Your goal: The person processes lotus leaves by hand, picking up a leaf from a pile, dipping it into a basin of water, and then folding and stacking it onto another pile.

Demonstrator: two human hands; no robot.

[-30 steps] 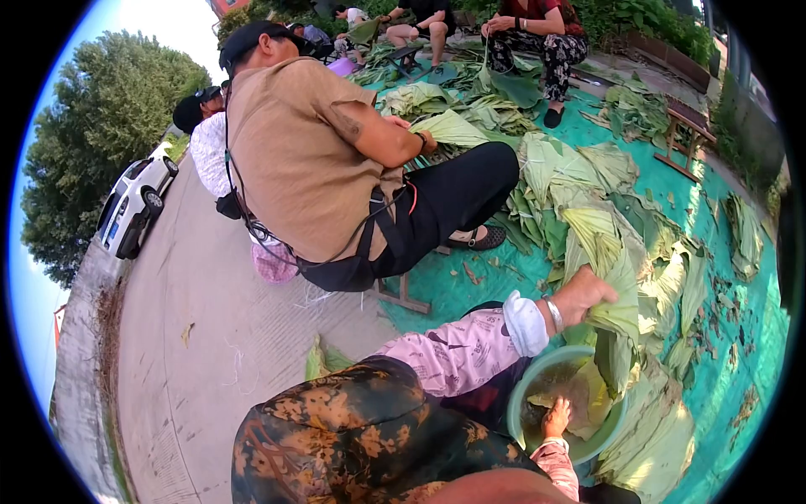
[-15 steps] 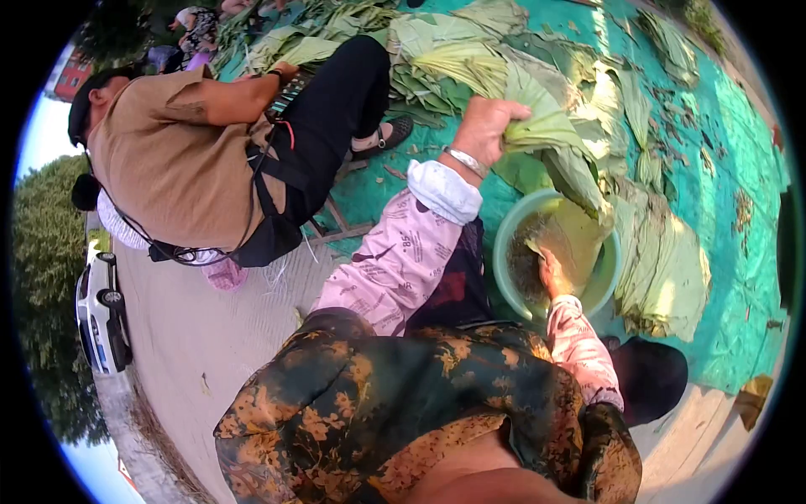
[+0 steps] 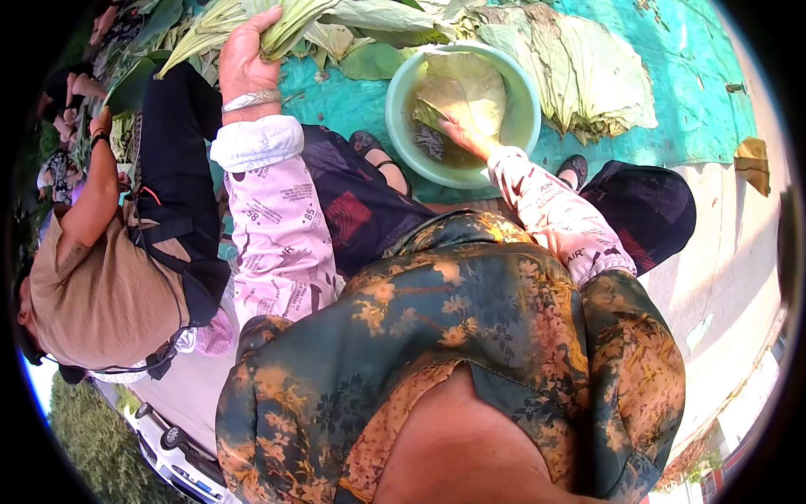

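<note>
My left hand (image 3: 249, 63), raised at the upper left, is closed around the gathered stem end of a bundle of pale green lotus leaves (image 3: 294, 23). The bundle fans out to both sides of my fist. My right hand (image 3: 470, 139) reaches into a light green plastic basin (image 3: 525, 92) with brownish water in the bottom. Its fingers are on the lower edge of a broad yellow-green lotus leaf (image 3: 466, 88), which leans against the far wall of the basin. The fingertips are partly hidden by the leaf.
A stack of folded leaves (image 3: 579, 71) lies right of the basin on a green tarp (image 3: 705, 101). At my left a person in a brown shirt (image 3: 117, 286) sits close by, one hand on a leaf. A white car (image 3: 180, 458) stands behind that person.
My view has swung, so the basin and the seated person sit differently in the frame. My left hand still grips its bundle, now further left of the basin. My right hand stays in the basin.
</note>
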